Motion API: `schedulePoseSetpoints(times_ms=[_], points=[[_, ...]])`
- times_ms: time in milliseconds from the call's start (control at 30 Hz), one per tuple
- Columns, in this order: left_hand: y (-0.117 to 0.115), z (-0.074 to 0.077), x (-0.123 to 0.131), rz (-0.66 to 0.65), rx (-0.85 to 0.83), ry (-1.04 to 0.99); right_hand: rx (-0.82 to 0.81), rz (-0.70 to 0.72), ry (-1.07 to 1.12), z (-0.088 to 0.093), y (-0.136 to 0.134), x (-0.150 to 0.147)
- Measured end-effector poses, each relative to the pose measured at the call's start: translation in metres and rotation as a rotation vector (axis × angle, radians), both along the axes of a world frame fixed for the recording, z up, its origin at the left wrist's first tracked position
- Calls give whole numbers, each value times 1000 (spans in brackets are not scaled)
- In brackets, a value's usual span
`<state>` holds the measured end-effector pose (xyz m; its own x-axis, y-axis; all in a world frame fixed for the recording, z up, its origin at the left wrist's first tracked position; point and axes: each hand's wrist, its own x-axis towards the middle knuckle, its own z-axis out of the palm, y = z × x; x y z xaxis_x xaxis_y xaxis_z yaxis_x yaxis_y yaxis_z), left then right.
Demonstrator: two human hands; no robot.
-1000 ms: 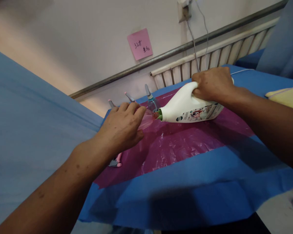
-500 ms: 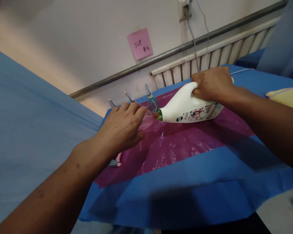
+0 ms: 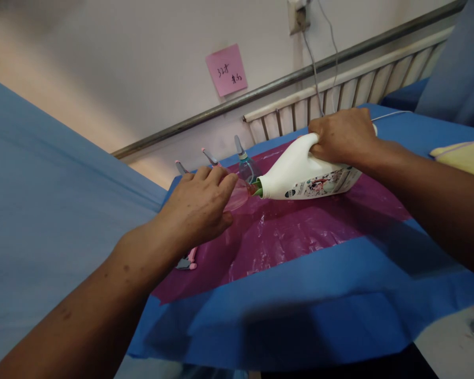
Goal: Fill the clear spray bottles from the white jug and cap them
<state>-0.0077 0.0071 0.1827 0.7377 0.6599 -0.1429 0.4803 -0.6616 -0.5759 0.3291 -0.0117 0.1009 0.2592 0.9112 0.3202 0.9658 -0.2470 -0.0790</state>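
My right hand (image 3: 342, 136) is wrapped round the handle of a large white jug (image 3: 300, 171), which lies tilted with its green-rimmed mouth to the left. The mouth meets the neck of a clear pink bottle (image 3: 237, 196). My left hand (image 3: 201, 202) is closed round that bottle and hides much of it. Just behind stands a clear blue spray bottle (image 3: 248, 167) with a grey nozzle. Two more grey and pink spray heads (image 3: 210, 157) show beyond my left hand. A pink and grey spray head (image 3: 188, 259) lies below my left wrist.
A shiny purple sheet (image 3: 276, 231) covers part of the blue tabletop (image 3: 300, 284). Yellow cloth (image 3: 464, 155) lies at the right. Behind are a white radiator (image 3: 300, 108), a pipe and hanging cables. Blue curtain (image 3: 55, 210) hangs at the left.
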Motion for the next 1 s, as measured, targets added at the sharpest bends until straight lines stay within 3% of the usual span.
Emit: schedulePoseSetpoints(times_ms=[1000], points=[[-2, 4, 5, -8, -8, 31, -29, 9, -20, 1, -1, -1]])
